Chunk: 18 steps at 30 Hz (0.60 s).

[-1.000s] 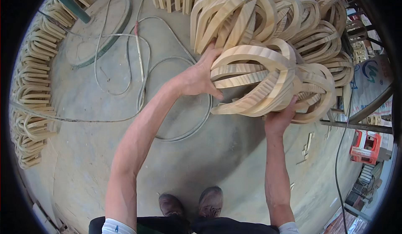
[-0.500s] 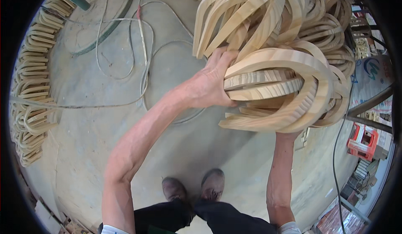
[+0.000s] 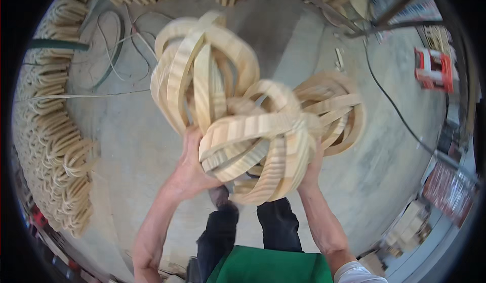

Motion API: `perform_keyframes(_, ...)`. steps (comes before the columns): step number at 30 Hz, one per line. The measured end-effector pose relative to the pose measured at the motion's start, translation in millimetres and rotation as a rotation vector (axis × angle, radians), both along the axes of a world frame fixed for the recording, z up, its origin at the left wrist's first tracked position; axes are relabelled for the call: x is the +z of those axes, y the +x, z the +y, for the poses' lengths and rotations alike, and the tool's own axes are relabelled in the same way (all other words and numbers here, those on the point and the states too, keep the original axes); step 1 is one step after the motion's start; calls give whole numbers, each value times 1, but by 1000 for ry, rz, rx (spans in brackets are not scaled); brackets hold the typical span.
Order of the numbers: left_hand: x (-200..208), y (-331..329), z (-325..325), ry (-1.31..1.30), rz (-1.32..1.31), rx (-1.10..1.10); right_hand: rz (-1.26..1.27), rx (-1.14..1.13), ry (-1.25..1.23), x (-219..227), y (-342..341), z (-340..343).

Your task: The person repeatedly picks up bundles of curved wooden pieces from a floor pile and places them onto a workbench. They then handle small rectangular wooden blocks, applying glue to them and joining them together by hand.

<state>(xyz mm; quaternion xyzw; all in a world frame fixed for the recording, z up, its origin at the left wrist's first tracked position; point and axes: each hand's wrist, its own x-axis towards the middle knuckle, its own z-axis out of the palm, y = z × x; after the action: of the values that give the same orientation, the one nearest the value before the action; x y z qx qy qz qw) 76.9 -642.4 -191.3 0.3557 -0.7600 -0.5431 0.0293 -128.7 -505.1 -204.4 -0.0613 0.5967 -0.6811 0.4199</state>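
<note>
1. Left hand grasped the left side of a bulky cluster of pale, banded, curved wooden strips.
2. Right hand grasped its right side; fingertips lay hidden by wood.
3. Cluster hung between both hands, above a grey concrete floor, just beyond a green apron.
4. Massed bent wooden pieces lined the left edge; a red-and-white stool-like object stood far right.

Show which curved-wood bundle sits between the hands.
The middle bundle, flanked by left hand and right hand; upper-left bundle sits beyond one, right bundle outside the other.
</note>
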Motion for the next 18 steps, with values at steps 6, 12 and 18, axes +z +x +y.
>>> perform_keyframes(6,92,22,93,34,-79,-144,-123,-159,-21,66,53,119)
perform_keyframes(12,162,-13,180,279,-122,-192,-182,-268,-40,115,50,238)
perform_keyframes(18,210,-88,292,282,-165,-337,-189,-510,-98,178,0,361)
